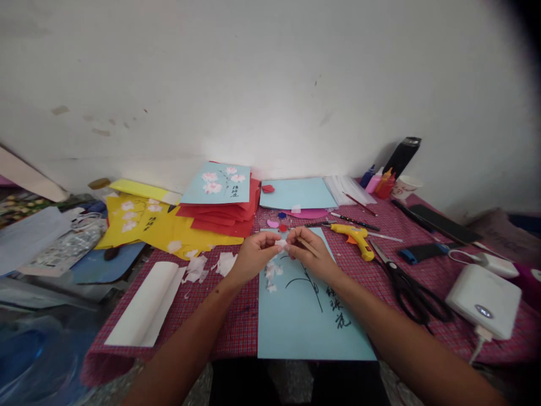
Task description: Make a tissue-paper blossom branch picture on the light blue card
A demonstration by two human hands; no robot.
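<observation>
- Two hands show in the head view, the left hand (258, 251) and the right hand (311, 255), with fingertips drawn close together on a small white scrap (282, 242), one hand at each side of it.
- Across the right hand, by its curled fingers, lies a thin stick (307, 246); how firmly it is gripped, I cannot tell.
- Under the fingers is a blue card (291, 338), reaching toward the person, with a drawn stem (316, 290) and black lettering (337, 304) nearer than the fingertips.
- Paper bits (271, 274) lie on it, just nearer the person than the left fingers.
- Just beyond the fingertips sit a red dab (282, 228), a pink dab (273, 224) and a blue dab (282, 215).
- Right of the fingers is a glue gun (354, 234); farther right, scissors (408, 282).
- Left of the fingers are torn paper (226, 263) and, farther off, a white sheet (141, 307).
- Beyond and left, a flower card (220, 194) tops red sheets (230, 213).
</observation>
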